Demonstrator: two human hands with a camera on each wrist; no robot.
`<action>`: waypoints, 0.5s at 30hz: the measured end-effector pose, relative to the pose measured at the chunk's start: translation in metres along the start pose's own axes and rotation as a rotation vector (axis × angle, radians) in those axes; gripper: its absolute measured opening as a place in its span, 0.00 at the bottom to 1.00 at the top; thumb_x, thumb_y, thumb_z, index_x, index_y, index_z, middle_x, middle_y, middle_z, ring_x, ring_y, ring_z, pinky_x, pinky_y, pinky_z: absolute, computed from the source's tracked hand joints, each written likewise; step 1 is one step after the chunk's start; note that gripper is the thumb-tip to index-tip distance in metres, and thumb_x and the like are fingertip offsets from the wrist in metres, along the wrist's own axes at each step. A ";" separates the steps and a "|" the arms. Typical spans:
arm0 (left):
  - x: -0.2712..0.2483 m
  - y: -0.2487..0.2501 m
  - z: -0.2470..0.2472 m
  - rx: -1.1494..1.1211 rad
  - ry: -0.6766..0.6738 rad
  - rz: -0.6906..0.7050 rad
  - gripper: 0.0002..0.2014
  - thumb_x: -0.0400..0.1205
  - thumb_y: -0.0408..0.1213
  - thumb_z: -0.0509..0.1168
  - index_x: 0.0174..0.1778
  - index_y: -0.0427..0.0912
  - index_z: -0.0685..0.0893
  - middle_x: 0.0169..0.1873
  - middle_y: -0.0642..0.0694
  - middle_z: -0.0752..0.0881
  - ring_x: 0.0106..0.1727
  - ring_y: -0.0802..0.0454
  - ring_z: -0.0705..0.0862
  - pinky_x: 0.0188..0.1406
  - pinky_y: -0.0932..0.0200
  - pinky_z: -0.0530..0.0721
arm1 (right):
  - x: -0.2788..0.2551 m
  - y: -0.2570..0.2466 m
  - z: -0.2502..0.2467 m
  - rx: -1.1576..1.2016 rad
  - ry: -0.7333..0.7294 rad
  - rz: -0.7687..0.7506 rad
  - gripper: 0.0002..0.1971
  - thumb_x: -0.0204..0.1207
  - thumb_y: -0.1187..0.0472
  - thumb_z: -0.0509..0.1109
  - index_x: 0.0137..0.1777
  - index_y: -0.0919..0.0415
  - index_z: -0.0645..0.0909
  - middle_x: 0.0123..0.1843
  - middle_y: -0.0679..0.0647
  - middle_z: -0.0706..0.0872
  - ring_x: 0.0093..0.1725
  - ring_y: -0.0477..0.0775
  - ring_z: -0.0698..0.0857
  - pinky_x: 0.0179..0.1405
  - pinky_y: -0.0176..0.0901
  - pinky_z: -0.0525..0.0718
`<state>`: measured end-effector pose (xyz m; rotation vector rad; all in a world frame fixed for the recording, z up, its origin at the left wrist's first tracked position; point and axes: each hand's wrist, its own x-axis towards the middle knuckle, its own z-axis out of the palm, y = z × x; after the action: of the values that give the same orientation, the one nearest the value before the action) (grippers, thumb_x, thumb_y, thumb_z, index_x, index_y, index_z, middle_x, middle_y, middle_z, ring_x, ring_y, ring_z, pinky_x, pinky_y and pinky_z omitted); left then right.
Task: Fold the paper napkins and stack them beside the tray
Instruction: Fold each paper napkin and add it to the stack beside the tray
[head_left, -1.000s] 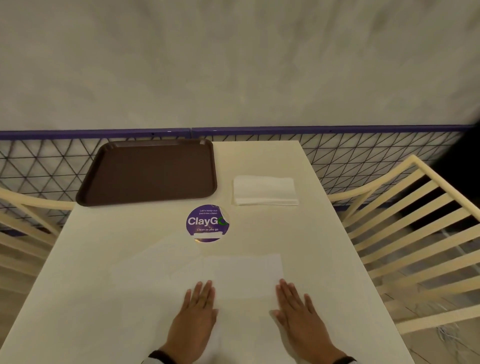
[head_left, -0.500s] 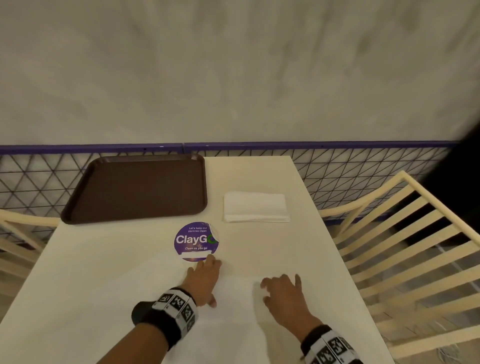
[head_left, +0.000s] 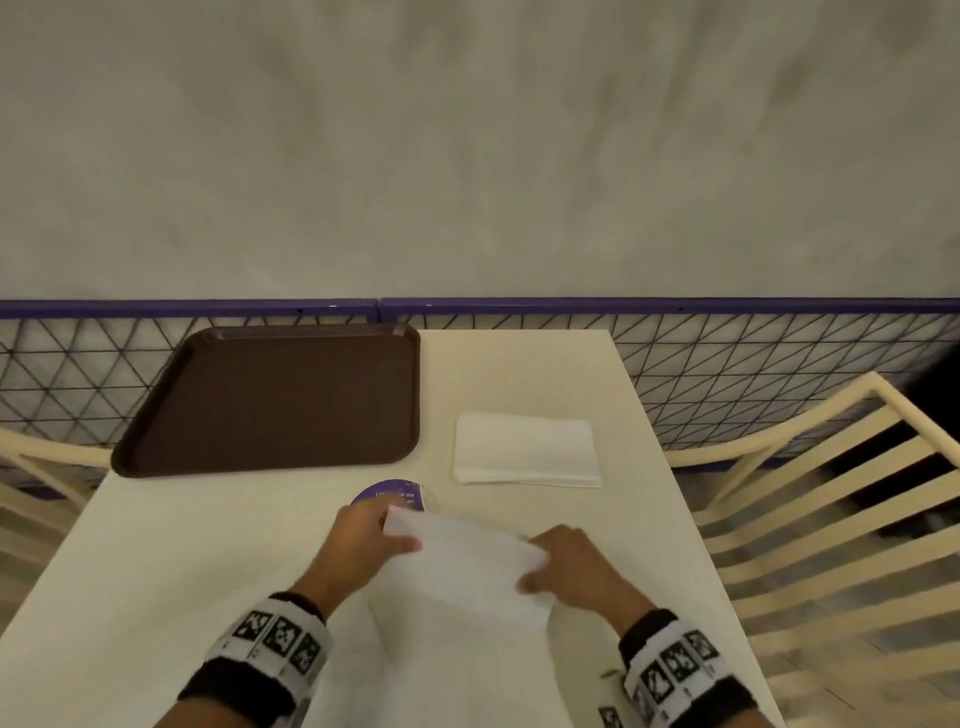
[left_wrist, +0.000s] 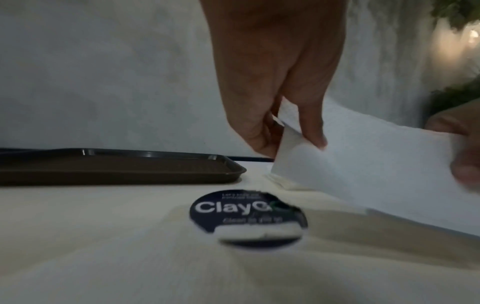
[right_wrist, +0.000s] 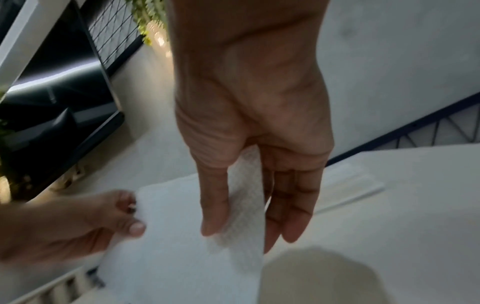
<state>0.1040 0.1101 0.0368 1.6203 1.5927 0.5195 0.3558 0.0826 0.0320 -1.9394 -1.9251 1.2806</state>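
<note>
While both hands are holding one white paper napkin (head_left: 467, 571) up off the near part of the cream table (head_left: 519, 364), the surroundings are sitting as follows: a single brown tray (head_left: 280, 400) is lying at the far left of the tabletop, and one stack of folded napkins (head_left: 525, 449) is resting just to the right of it, apart from its edge. One round purple ClayGo sticker (left_wrist: 246, 218) is lying between the tray and the hands, and in the head view the left hand and the raised sheet are covering most of it. The left hand (head_left: 363, 545) is pinching the far left corner of the napkin between thumb and curled fingers (left_wrist: 262, 131), while the right hand (head_left: 576, 566) is gripping the far right corner, thumb on one face and nearly straight fingers (right_wrist: 293, 205) on the other. The near end of the sheet is trailing down to the table. Two cream slatted chairs are flanking the table, one on the right (head_left: 831, 519) and one on the left (head_left: 36, 457). A purple-railed wire mesh fence (head_left: 727, 364) is running behind the table against a grey wall (head_left: 467, 156). Each wrist is wearing one black band with square markers (head_left: 275, 639).
</note>
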 end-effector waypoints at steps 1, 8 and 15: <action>0.008 0.011 -0.004 -0.075 0.068 -0.005 0.13 0.67 0.31 0.78 0.41 0.52 0.85 0.32 0.58 0.87 0.37 0.58 0.85 0.39 0.70 0.81 | 0.003 -0.003 -0.021 0.067 0.051 0.019 0.19 0.67 0.63 0.78 0.58 0.63 0.83 0.46 0.51 0.85 0.51 0.51 0.84 0.36 0.26 0.76; 0.094 0.075 0.006 -0.491 0.381 0.037 0.19 0.71 0.28 0.75 0.47 0.45 0.72 0.36 0.43 0.84 0.37 0.50 0.82 0.43 0.54 0.83 | 0.065 0.010 -0.133 0.608 0.402 0.030 0.11 0.69 0.69 0.75 0.33 0.65 0.74 0.38 0.64 0.79 0.38 0.56 0.81 0.34 0.42 0.83; 0.147 0.051 0.064 -0.149 0.291 -0.012 0.09 0.76 0.25 0.68 0.39 0.44 0.88 0.43 0.46 0.89 0.46 0.50 0.83 0.43 0.74 0.73 | 0.123 0.059 -0.120 0.448 0.468 0.268 0.20 0.66 0.62 0.79 0.21 0.60 0.72 0.24 0.55 0.77 0.26 0.55 0.77 0.39 0.49 0.83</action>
<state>0.2038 0.2414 0.0028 1.4726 1.7265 0.8784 0.4548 0.2338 0.0139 -2.0537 -1.0851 1.0645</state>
